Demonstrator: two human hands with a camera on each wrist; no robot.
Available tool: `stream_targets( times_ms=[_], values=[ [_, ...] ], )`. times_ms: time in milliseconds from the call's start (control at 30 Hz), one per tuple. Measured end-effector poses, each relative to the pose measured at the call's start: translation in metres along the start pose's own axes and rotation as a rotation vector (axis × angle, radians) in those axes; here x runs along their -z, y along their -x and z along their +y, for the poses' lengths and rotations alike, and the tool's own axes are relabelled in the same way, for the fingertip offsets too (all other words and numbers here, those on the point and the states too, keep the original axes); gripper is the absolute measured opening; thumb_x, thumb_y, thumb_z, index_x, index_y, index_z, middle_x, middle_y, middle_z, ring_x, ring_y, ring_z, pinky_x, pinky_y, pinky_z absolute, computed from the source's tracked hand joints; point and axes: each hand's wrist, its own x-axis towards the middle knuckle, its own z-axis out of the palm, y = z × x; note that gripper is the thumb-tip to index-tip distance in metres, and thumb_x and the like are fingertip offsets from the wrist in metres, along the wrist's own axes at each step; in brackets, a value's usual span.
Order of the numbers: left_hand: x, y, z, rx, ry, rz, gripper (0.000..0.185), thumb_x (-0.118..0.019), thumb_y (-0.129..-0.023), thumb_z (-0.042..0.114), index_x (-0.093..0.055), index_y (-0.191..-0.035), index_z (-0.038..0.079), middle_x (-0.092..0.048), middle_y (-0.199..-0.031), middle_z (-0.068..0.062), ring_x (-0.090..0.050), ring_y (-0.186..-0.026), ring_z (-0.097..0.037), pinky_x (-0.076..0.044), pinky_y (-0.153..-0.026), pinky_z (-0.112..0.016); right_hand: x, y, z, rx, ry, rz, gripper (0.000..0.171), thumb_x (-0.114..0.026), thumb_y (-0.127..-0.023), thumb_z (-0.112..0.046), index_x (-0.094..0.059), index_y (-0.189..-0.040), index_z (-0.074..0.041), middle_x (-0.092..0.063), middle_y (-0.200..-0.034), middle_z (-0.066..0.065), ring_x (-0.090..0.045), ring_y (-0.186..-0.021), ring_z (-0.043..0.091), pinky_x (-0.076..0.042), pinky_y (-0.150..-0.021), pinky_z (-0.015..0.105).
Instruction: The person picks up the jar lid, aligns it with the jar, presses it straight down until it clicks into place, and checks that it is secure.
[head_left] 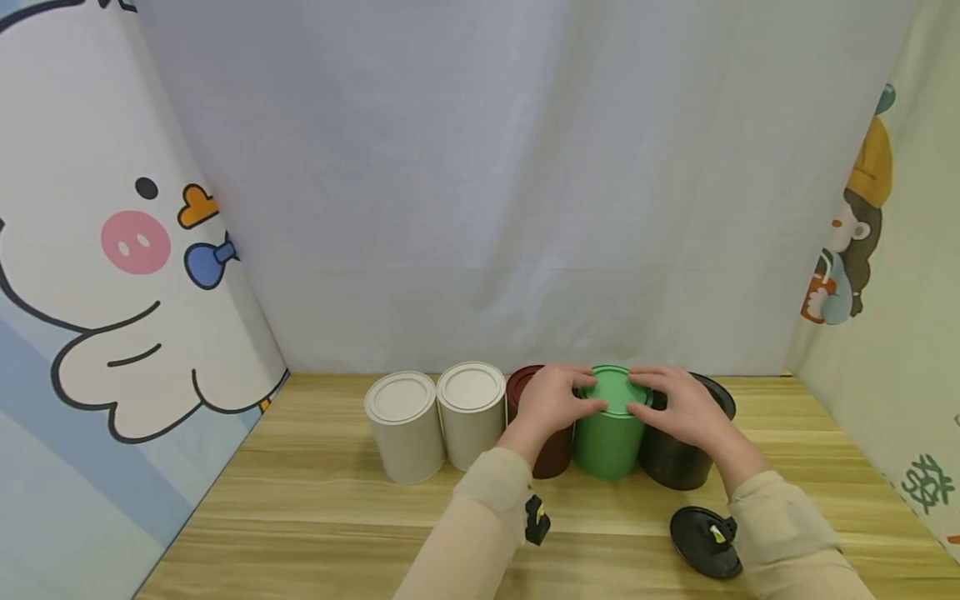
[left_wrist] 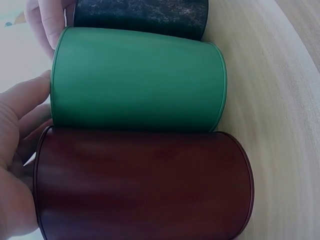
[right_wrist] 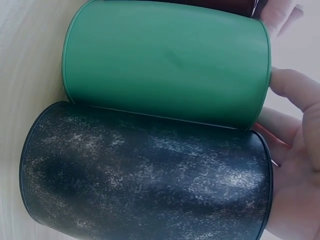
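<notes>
A green can [head_left: 609, 442] with a green lid [head_left: 617, 390] on top stands upright in a row of cans. My left hand [head_left: 553, 404] reaches over the dark red can [head_left: 551, 454] and rests its thumb and fingertips on the left side of the green lid. From the right, my right hand [head_left: 682, 408] touches the lid's other side, passing above the black can [head_left: 675, 462]. In the left wrist view, the thumb lies at the rim of the green can [left_wrist: 140, 80]. The right wrist view has the right thumb at that rim too, beside the speckled black can [right_wrist: 150, 175].
Two white cans [head_left: 408, 442] [head_left: 474, 429] stand at the left end of the row. A round black disc [head_left: 697, 542], like a lid, lies on the wooden table [head_left: 322, 500] near my right forearm. Grey cloth [head_left: 480, 208] hangs behind the cans, with printed panels at both sides.
</notes>
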Motion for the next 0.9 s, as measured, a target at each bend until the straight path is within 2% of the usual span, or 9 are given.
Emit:
stream_targets(
  times_ms=[400, 900],
  values=[
    [0.0034, -0.0009, 0.0062, 0.045, -0.033, -0.018, 0.043, -0.075, -0.089, 0.038, -0.07, -0.127, 0.017, -0.061, -0.134, 0.009, -0.056, -0.124, -0.012, -0.048, -0.097, -0.026, 0.0034, -0.0027, -0.0049, -0.02, -0.013, -0.027, 0.047, -0.072, -0.092, -0.021, -0.062, -0.129, 0.006, -0.053, -0.134, 0.028, -0.047, -0.123, 0.05, -0.04, -0.098, 0.064],
    [0.0035, -0.0018, 0.0065, 0.02, -0.096, -0.049, 0.044, -0.072, -0.091, 0.038, -0.069, -0.129, 0.016, -0.061, -0.135, 0.008, -0.055, -0.124, -0.012, -0.048, -0.096, -0.024, 0.0038, -0.0028, -0.0034, -0.016, 0.004, -0.053, 0.045, -0.07, -0.092, -0.017, -0.061, -0.128, 0.008, -0.055, -0.133, 0.028, -0.048, -0.123, 0.05, -0.041, -0.099, 0.063]
  ],
)
